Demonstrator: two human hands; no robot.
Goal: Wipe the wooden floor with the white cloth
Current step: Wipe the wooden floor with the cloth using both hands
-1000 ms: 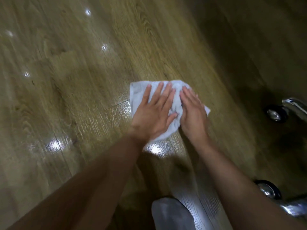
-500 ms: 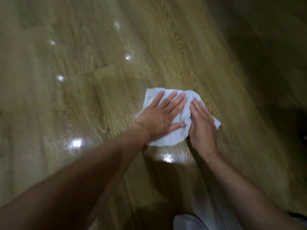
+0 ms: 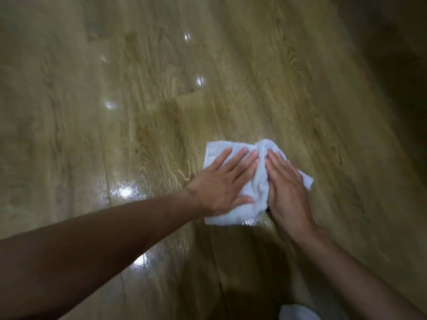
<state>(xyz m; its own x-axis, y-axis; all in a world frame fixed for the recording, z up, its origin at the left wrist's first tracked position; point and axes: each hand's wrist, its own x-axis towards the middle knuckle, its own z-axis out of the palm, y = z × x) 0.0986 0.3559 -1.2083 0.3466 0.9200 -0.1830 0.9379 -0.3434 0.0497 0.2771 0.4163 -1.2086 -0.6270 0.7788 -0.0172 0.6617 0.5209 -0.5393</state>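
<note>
Floor point(image 3: 92, 135): wood planks w/ grain running near-to-far, glossy, blurred at the edges. Several small bright glare spots point(image 3: 126, 191) at left and centre, one more close to the left forearm point(image 3: 104, 245). That forearm comes in from the near-left corner, bare, angled toward centre-right.

Left hand point(image 3: 221, 185) lies flat, palm down, fingers straight and slightly spread, pressing on the left part of the cloth point(image 3: 254, 199). Cloth is white, rumpled, lying on the floor right of centre. It's bunched into a ridge btwn the two hands, w/ one corner sticking out far-left and another past the right hand.

Right hand point(image 3: 286, 188) is just beside the left, also flat and palm down, fingers straight, pressing the cloth's right part. Neither hand grips anything. Right forearm point(image 3: 360, 273) runs off to the near-right corner. A pale blurred shape point(image 3: 298, 312) sits at the near edge; can't tell what it is. Far-right floor is in deep shadow.
</note>
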